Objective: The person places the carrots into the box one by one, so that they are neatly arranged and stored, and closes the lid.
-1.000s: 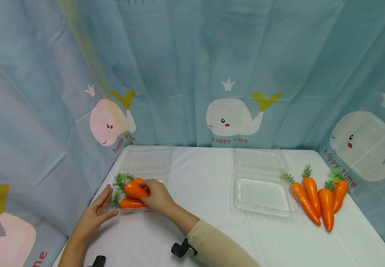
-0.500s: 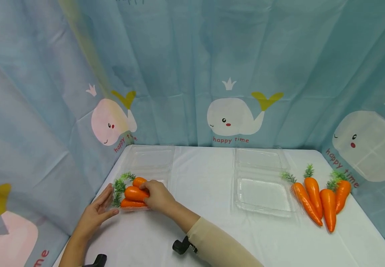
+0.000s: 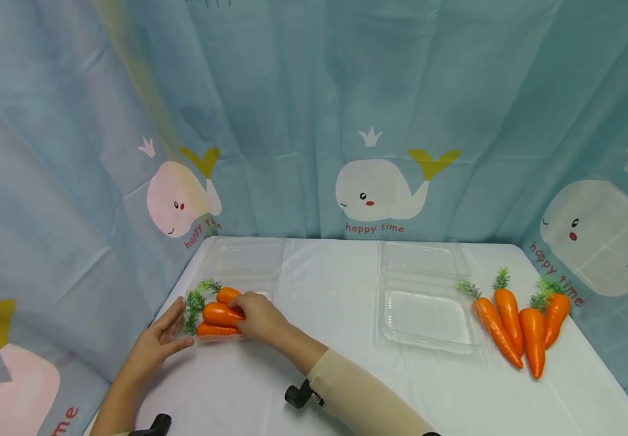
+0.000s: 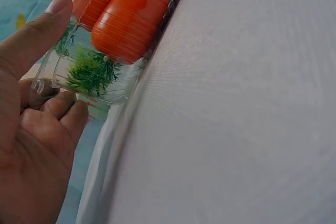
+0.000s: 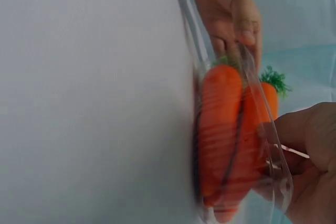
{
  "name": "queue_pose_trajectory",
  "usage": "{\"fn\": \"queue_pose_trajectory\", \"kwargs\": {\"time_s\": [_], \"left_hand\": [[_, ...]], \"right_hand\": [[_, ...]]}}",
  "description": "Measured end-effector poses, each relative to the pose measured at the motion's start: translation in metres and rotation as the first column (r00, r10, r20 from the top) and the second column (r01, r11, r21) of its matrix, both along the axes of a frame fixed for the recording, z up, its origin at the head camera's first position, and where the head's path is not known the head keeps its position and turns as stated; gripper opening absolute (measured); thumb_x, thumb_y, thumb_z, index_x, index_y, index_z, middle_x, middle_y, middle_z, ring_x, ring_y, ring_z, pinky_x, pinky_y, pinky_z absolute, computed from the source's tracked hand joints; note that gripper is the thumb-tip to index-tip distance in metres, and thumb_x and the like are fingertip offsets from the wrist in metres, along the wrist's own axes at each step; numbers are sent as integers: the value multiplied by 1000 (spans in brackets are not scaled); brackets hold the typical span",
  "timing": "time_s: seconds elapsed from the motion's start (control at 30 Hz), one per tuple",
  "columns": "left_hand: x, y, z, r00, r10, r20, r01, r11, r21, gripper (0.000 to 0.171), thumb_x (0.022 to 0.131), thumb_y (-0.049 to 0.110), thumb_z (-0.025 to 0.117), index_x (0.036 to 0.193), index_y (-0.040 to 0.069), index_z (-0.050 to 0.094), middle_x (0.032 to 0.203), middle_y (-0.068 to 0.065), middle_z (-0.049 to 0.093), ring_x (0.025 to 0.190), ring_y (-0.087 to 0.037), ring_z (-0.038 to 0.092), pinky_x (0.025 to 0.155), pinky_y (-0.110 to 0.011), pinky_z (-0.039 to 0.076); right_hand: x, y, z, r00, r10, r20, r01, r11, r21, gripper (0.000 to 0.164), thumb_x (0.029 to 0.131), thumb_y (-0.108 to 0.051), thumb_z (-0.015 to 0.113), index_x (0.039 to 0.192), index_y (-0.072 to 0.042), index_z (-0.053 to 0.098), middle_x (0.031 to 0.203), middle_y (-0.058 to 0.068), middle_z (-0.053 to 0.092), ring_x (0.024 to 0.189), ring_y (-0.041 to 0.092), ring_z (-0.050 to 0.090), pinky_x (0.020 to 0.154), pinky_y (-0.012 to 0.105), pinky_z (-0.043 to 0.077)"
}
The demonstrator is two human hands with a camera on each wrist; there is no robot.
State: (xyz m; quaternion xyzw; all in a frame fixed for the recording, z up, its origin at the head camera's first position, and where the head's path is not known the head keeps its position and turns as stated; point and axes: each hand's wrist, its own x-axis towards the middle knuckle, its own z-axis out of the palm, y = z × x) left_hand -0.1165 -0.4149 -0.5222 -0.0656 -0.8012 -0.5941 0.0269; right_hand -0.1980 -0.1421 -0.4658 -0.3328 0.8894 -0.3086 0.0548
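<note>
A hinged clear plastic container [image 3: 221, 338] lies unfolded at the table's left, with orange carrots in its near half. My right hand [image 3: 261, 318] reaches in from the right and grips the pointed end of the middle carrot [image 3: 222, 314]. In front of that lies another carrot [image 3: 217, 329], and a third carrot [image 3: 228, 295] shows behind. Their green tops [image 4: 93, 72] point left. My left hand [image 3: 152, 346] is at the container's left end, fingers extended and thumb apart; in the left wrist view its thumb is beside the plastic rim. The right fingertips are partly hidden in the head view.
A second clear container [image 3: 428, 321] lies unfolded right of centre, its lid [image 3: 425, 259] toward the curtain. Several carrots [image 3: 534, 342] are grouped at the table's right. A blue curtain [image 3: 292, 121] with whales surrounds the white table [image 3: 335, 303].
The middle carrot has settled lower between the other two, and its leafy top has shifted slightly. More of the rear carrot shows. My left hand has hardly moved.
</note>
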Motion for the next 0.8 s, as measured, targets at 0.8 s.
{"fn": "queue_pose_trajectory", "kwargs": {"time_s": [0.8], "left_hand": [[-25, -16, 55, 994, -94, 59, 105, 968, -229, 78, 98, 12, 71, 161, -1, 27, 163, -32, 24, 147, -12, 37, 100, -7, 44]], "right_hand": [[-47, 56, 4, 985, -154, -81, 138, 975, -176, 37, 96, -18, 71, 132, -14, 68, 136, 2, 63, 128, 19, 59, 111, 34, 49]]}}
